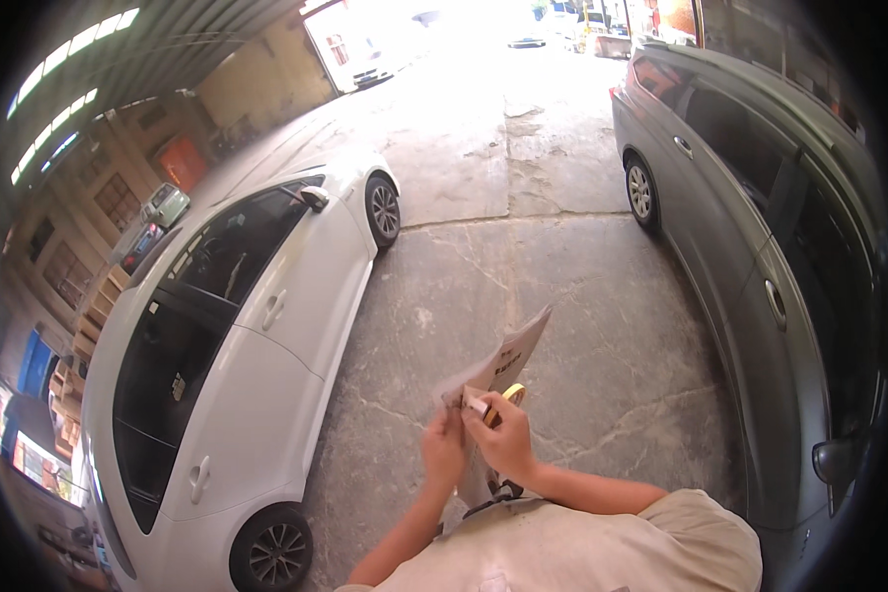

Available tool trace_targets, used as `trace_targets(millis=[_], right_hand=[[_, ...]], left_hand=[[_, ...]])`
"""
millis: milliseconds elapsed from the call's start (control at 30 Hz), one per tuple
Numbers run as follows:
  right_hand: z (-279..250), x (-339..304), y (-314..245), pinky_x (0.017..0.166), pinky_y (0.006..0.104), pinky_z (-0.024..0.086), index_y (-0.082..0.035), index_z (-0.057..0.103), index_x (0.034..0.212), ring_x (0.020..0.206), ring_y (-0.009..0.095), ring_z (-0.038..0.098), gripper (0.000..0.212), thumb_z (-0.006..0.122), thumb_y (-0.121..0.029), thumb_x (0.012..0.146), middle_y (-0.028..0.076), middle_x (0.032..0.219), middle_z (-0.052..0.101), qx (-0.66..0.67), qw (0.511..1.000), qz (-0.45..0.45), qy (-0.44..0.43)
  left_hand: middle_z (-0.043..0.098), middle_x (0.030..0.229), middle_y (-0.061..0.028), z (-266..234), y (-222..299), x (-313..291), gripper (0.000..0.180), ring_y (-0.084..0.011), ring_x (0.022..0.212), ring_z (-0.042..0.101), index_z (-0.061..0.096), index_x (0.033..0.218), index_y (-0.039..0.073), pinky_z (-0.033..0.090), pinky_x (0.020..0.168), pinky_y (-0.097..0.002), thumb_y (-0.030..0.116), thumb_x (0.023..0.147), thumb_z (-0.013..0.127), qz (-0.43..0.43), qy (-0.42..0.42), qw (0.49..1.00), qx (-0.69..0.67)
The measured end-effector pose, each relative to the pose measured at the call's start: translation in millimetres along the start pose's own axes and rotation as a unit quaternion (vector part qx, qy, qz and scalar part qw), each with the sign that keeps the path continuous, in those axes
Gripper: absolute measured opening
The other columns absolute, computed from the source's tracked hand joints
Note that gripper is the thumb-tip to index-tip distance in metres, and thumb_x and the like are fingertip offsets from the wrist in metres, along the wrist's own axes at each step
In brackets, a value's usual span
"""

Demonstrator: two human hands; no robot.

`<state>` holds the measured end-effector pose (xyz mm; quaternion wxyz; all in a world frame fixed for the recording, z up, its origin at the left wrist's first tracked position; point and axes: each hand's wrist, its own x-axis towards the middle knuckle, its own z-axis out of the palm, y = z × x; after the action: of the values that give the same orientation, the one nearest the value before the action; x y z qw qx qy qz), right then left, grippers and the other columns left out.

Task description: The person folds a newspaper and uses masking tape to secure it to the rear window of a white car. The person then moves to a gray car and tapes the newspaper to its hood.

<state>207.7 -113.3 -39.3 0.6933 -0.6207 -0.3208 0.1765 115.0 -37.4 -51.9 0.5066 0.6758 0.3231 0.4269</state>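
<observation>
Both hands are together in front of my body, at the lower middle of the head view. My left hand is closed on the near edge of a greyish printed paper sheet, which looks like newspaper and points up and to the right. My right hand has its fingers curled against the same edge, around a yellow ring that looks like a tape roll. The fingers partly cover the roll. More of the sheet hangs down between my forearms.
On my left a white car stands with its doors closed. A dark grey car stands along my right. Between them runs cracked concrete floor, leading to a bright opening ahead. Shelving and another vehicle are at far left.
</observation>
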Motion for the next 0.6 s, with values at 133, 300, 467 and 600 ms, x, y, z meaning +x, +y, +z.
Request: trace_targets(millis=[133, 300, 467, 600], right_hand=[[-24, 14, 41, 0.063, 0.0243, 0.044, -0.003, 0.068, 0.097, 0.073, 0.004, 0.052, 0.013, 0.075, -0.013, 0.094, -0.003, 0.08, 0.063, -0.034, 0.998, 0.042, 0.037], [-84, 37, 79, 0.06, 0.0246, 0.04, -0.004, 0.066, 0.097, 0.071, 0.005, 0.049, 0.012, 0.075, -0.012, 0.095, -0.006, 0.08, 0.058, 0.039, 0.989, 0.016, 0.14], [-163, 62, 95, 0.067, 0.0221, 0.037, -0.006, 0.064, 0.094, 0.077, 0.004, 0.045, 0.015, 0.075, -0.015, 0.099, -0.007, 0.082, 0.053, -0.038, 0.98, -0.014, 0.195], [-216, 79, 114, 0.065, 0.0246, 0.037, -0.005, 0.06, 0.09, 0.074, 0.006, 0.042, 0.021, 0.075, -0.017, 0.099, -0.007, 0.079, 0.049, -0.136, 0.967, -0.079, 0.2]], left_hand=[[0.072, 0.084, -0.0091, -37, -69, 50, 0.033, -0.0185, 0.078, 0.062, 0.071, 0.1, -0.004, 0.049, 0.07, -0.0396, 0.025, 0.109, 0.059, 0.006, 0.106, 0.986, 0.13], [0.074, 0.101, -0.0086, -122, -66, 114, 0.035, -0.0143, 0.087, 0.062, 0.07, 0.115, -0.006, 0.05, 0.08, -0.0333, 0.026, 0.109, 0.059, -0.033, 0.198, 0.98, 0.002], [0.074, 0.1, -0.0065, -190, -21, 149, 0.033, -0.0128, 0.089, 0.062, 0.072, 0.111, -0.006, 0.05, 0.082, -0.0311, 0.025, 0.109, 0.06, 0.038, 0.256, 0.965, 0.031], [0.073, 0.097, -0.0047, -231, 23, 153, 0.032, -0.0113, 0.088, 0.062, 0.073, 0.109, -0.005, 0.05, 0.081, -0.0293, 0.026, 0.108, 0.062, 0.082, 0.242, 0.958, 0.129]])
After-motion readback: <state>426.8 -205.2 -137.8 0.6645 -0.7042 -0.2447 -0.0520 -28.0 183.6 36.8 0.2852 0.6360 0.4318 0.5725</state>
